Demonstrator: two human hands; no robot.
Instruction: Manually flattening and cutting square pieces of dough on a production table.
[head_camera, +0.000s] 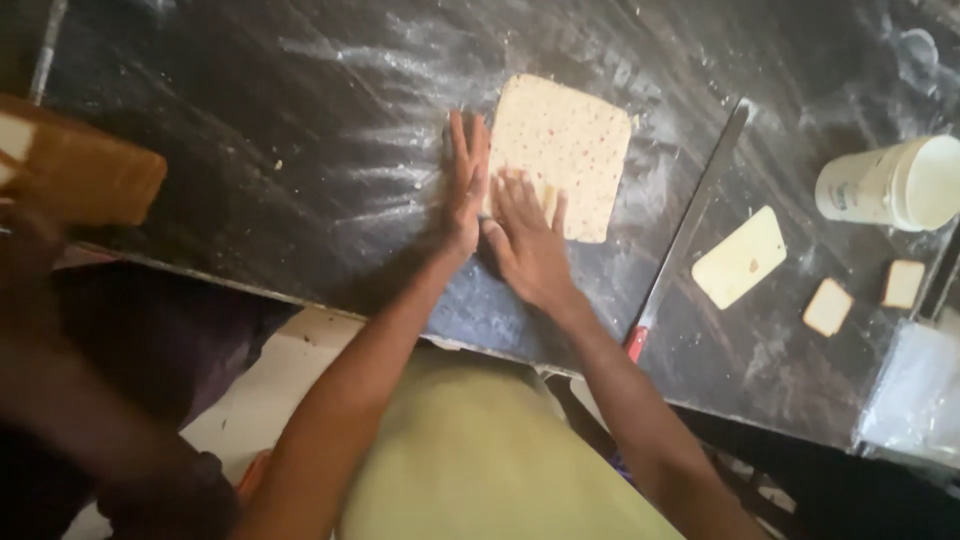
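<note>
A pale, speckled square sheet of dough (570, 140) lies flat on a dark, flour-dusted worktop (300, 150). My left hand (464, 185) rests flat along the sheet's left edge, fingers together and stretched forward. My right hand (527, 240) lies flat on the sheet's near left corner, fingers spread. Neither hand grips anything.
A long knife (690, 225) with a red handle lies to the right of the dough. Beyond it are a pale dough slab (740, 257), two small pieces (828, 306) (903, 284) and a white tub (890, 185). Clear plastic (915, 395) sits at far right. Another person's blurred arm with a brown block (75, 170) is at left.
</note>
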